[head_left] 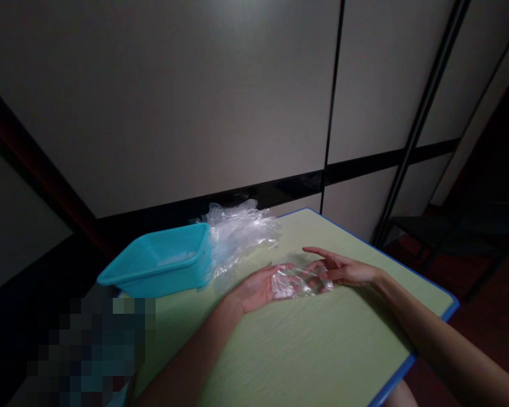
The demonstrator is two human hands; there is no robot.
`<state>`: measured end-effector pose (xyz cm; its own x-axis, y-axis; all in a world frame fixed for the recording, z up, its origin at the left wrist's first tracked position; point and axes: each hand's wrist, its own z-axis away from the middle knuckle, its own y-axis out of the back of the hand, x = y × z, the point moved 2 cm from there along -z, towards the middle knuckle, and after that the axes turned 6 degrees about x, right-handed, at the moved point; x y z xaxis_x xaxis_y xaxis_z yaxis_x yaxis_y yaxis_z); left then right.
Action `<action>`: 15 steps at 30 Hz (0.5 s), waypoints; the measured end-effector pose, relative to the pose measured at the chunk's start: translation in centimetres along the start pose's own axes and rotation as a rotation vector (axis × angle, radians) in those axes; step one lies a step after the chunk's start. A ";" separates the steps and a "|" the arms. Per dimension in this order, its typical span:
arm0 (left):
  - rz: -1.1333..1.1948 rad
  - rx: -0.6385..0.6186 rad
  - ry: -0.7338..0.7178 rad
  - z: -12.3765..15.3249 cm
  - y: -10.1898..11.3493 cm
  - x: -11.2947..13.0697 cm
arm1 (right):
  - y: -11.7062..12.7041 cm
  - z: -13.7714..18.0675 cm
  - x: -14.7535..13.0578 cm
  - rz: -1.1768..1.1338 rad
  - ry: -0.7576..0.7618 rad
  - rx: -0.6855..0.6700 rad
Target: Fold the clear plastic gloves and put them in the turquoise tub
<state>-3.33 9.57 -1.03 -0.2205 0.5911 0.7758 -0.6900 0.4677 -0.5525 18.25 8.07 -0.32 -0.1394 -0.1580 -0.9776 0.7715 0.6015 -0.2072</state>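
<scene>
A small clear plastic bag (297, 281) lies stretched between my two hands over the green table (305, 350). My left hand (257, 288) is palm up, its fingers closed on the bag's left end. My right hand (343, 269) grips the right end with thumb and lower fingers while its index finger points out to the left. A heap of more clear plastic bags (240, 232) sits just beyond my hands, leaning against a turquoise plastic tub (161, 260).
The table has a blue edge (411, 362) and stands against a grey panelled wall (195, 102). The tub stands at the table's far left corner. A dark floor (483, 271) lies to the right. A blurred patch covers the lower left.
</scene>
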 end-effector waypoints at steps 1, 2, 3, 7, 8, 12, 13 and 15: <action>0.002 0.002 0.003 0.0 0.0 0.0 | 0.0 0.0 0.1 -0.003 0.000 0.000; 0.004 0.004 0.004 -0.1 0.0 -0.1 | 0.1 -0.1 0.1 -0.004 0.005 0.010; 0.006 0.006 0.003 -0.1 0.1 -0.1 | 0.2 -0.2 0.1 0.000 0.016 0.030; 0.010 0.004 -0.010 -0.3 0.2 -0.1 | 0.6 -0.6 0.0 0.056 0.111 0.158; 0.011 0.001 -0.015 -0.3 0.2 -0.1 | 0.8 -0.8 0.0 0.073 0.133 0.186; 0.017 -0.009 -0.064 0.1 0.0 0.0 | 1.0 -1.2 0.1 0.184 0.167 0.275; 0.016 -0.012 -0.084 0.2 -0.1 0.1 | 1.0 -1.2 0.1 0.207 0.163 0.295; 0.003 -0.012 -0.125 0.4 -0.2 0.2 | 1.0 -1.3 0.0 0.226 0.154 0.325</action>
<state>-3.46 9.31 -0.64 -0.3074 0.5066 0.8055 -0.6808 0.4744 -0.5581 18.20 9.66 -0.58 -0.0169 0.0832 -0.9964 0.9454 0.3257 0.0111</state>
